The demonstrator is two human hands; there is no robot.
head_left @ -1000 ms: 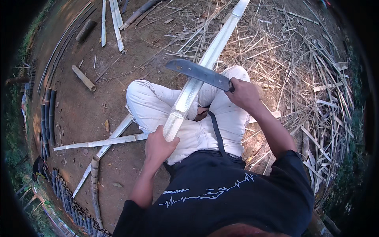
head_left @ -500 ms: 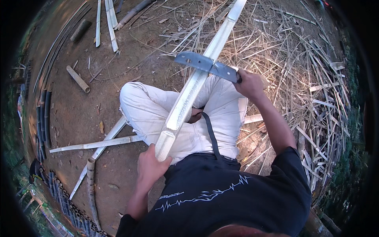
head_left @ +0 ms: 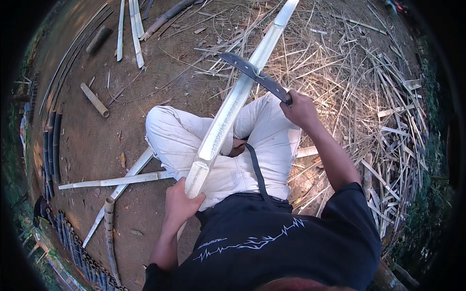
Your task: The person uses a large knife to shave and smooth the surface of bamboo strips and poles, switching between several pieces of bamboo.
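A long, pale split bamboo strip point(head_left: 221, 123) slants across my lap, its hollow inner face up and a node ridge showing near the lower end. My left hand point(head_left: 182, 201) is closed round that lower end, thumb on top. In my right hand point(head_left: 301, 109) is the handle of a machete point(head_left: 241, 64), mostly hidden by the fingers. The dark, broad blade lies across the strip beyond my knees, touching its upper face, with the tip pointing up and left. A small curl of shaving shows at the blade.
Thin bamboo shavings point(head_left: 335, 92) litter the ground ahead and right. Two split strips point(head_left: 116, 182) cross by my left knee, near a bamboo pole point(head_left: 110, 233). A short bamboo piece point(head_left: 95, 100) lies farther left. Dark bamboo lengths point(head_left: 57, 145) line the left side.
The machete blade has tilted, its handle end dropping slightly toward me. The strip and my left hand have shifted a little down and left, with more of the strip's end showing below the hand.
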